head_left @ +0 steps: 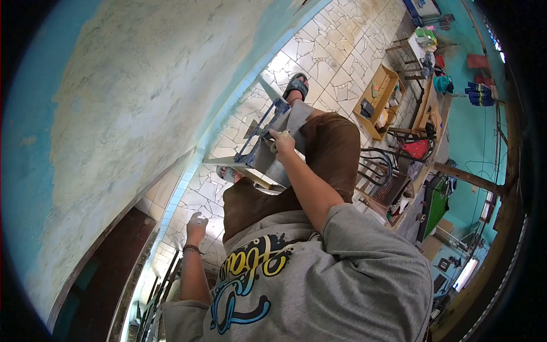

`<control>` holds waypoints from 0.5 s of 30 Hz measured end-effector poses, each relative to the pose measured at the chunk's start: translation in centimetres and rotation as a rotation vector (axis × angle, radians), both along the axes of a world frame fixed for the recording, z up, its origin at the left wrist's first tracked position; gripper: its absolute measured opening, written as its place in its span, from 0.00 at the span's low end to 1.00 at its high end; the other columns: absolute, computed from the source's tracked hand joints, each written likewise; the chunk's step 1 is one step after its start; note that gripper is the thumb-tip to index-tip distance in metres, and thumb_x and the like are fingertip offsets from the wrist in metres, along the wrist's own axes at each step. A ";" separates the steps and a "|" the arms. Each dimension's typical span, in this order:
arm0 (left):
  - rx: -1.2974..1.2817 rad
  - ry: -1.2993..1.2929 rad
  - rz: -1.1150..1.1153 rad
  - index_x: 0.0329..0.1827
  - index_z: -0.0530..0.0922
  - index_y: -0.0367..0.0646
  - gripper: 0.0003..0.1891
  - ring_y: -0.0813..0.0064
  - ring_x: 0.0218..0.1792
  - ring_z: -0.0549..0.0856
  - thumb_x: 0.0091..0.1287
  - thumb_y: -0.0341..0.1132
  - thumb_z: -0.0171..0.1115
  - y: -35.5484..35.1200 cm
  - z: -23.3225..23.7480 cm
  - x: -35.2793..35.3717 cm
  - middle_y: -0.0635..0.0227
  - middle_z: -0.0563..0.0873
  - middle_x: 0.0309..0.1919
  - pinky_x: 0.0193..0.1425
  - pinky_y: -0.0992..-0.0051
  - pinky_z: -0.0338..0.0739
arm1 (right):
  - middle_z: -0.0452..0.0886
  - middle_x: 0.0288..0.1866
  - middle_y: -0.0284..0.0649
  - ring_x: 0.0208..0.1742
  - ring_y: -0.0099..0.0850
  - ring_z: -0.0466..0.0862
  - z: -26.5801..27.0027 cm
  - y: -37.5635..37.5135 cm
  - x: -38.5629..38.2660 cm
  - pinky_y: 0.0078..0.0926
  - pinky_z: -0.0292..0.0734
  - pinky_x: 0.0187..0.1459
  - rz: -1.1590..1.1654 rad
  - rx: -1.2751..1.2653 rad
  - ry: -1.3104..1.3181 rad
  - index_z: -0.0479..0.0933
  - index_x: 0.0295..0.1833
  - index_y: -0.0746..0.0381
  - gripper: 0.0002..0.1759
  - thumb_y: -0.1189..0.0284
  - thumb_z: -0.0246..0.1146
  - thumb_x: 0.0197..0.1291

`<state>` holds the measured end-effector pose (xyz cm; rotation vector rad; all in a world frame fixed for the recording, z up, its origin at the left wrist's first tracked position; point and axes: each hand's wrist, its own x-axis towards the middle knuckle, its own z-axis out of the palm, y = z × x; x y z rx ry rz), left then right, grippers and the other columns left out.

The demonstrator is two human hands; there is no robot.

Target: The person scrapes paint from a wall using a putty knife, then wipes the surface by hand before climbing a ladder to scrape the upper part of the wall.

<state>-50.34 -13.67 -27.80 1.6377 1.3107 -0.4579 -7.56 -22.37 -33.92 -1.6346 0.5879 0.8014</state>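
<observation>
My left hand (196, 227), dusty and with a dark bracelet at the wrist, hangs free at the left. Its fingers are loosely bent and apart, with nothing seen in them. My right hand (280, 143) is closed in front of my thigh, over the grey top of a paint-splashed stepladder (268, 128). What lies in its fingers is small and pale, and I cannot make it out. Beside that hand a flat greyish plate (251, 129) shows by the ladder's blue bar. A sandalled foot (296, 87) shows beyond the ladder; the other is partly hidden.
A patchy, pale-coated wall (137, 85) rises close on the left, edged with blue tiles (183, 181). Broken-tile flooring (336, 43) runs below. To the right stand a wooden tray of items (364, 122), a dark curved chair frame (376, 171) and a cluttered bench.
</observation>
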 end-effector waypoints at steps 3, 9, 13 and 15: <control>0.001 0.020 0.005 0.61 0.78 0.37 0.25 0.59 0.43 0.87 0.62 0.39 0.68 -0.2 -0.1 -0.8 0.53 0.88 0.38 0.51 0.66 0.81 | 0.74 0.27 0.34 0.24 0.28 0.74 -0.5 -0.3 0.4 0.32 0.69 0.25 0.029 -0.032 0.024 0.76 0.33 0.61 0.15 0.68 0.77 0.53; -0.009 0.027 -0.022 0.60 0.77 0.37 0.24 0.61 0.42 0.87 0.62 0.38 0.68 -0.5 -1.2 -2.8 0.54 0.88 0.37 0.50 0.66 0.81 | 0.79 0.31 0.39 0.26 0.31 0.80 3.1 1.1 0.2 0.31 0.78 0.24 -0.074 -0.019 0.053 0.76 0.34 0.65 0.12 0.74 0.74 0.55; -0.031 0.036 0.018 0.60 0.77 0.36 0.24 0.61 0.42 0.87 0.63 0.38 0.68 -0.4 -0.9 -2.5 0.55 0.88 0.36 0.50 0.66 0.81 | 0.81 0.34 0.42 0.30 0.35 0.85 3.7 1.5 0.4 0.31 0.88 0.27 -0.109 0.015 0.085 0.75 0.35 0.67 0.09 0.79 0.71 0.57; -0.028 0.031 0.015 0.60 0.77 0.36 0.24 0.61 0.42 0.87 0.63 0.38 0.68 -0.3 -0.6 -2.1 0.55 0.88 0.37 0.50 0.66 0.81 | 0.81 0.34 0.42 0.29 0.35 0.85 3.8 1.6 0.4 0.30 0.89 0.28 -0.127 0.013 0.101 0.75 0.36 0.67 0.08 0.81 0.69 0.58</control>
